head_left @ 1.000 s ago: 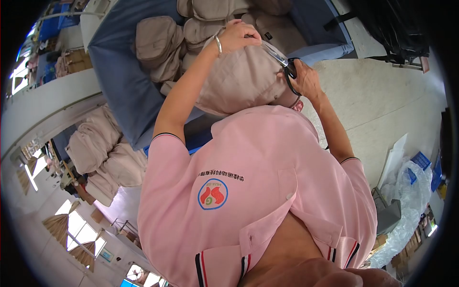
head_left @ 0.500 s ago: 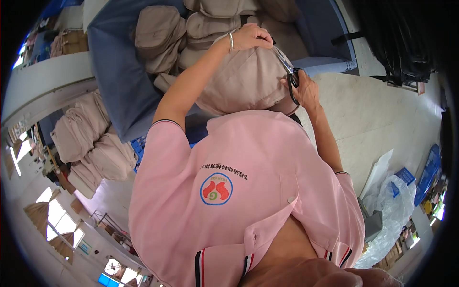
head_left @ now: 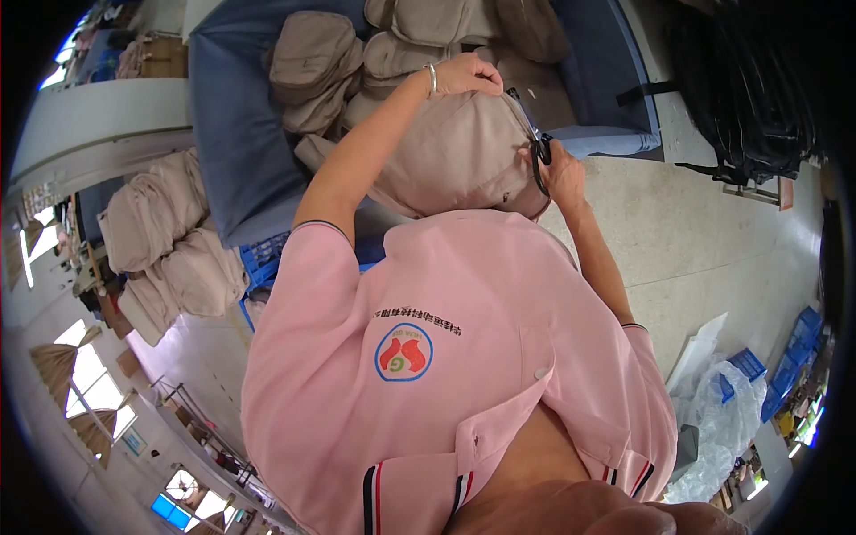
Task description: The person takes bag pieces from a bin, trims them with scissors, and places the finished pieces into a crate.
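A beige backpack lies against my front, at the near edge of a blue fabric-lined bin. My left hand, with a bracelet at the wrist, has its fingers closed on the bag's far edge. In my right hand is a pair of scissors with black handles. Their metal blades point away from me and lie along the bag's right-hand seam. The blade tips reach close to my left fingertips. Whether the blades touch the fabric or a thread I cannot tell.
Several more beige bags lie in the blue bin. Another pile of beige bags stands at the left. Black bags hang at the right. Clear plastic wrap and blue crates sit lower right.
The scissors have turned slightly and moved a little up and left along the bag's edge with my right hand. My left hand keeps its hold. The whole view has shifted slightly.
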Tool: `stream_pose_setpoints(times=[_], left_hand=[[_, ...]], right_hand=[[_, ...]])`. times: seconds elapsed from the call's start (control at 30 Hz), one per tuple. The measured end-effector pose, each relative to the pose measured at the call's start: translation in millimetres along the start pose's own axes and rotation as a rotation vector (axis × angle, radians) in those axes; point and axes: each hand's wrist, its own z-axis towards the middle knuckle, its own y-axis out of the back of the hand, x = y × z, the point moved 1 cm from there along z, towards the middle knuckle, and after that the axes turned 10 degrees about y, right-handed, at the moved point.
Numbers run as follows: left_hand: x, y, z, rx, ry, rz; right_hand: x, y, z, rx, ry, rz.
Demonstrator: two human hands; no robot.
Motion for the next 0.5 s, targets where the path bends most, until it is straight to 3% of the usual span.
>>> stream_pose_setpoints(times=[0.1,0.2,0.3,0.5], left_hand=[[-12,6,-8,-0.153,0.023,0.402],[-17,6,-37,-0.699,-0.112,0.71],[-18,9,-82,-1.136,-0.116,0.7],[36,-74,-165,-1.631,0.268,0.195]], right_hand=[[0,8,1,-0.032,0.083,0.012],[3,13,1,-0.051,0.132,0.002],[3,12,9,-0.037,0.118,-0.026],[-11,0,22,0.027,0.05,-0.057]])
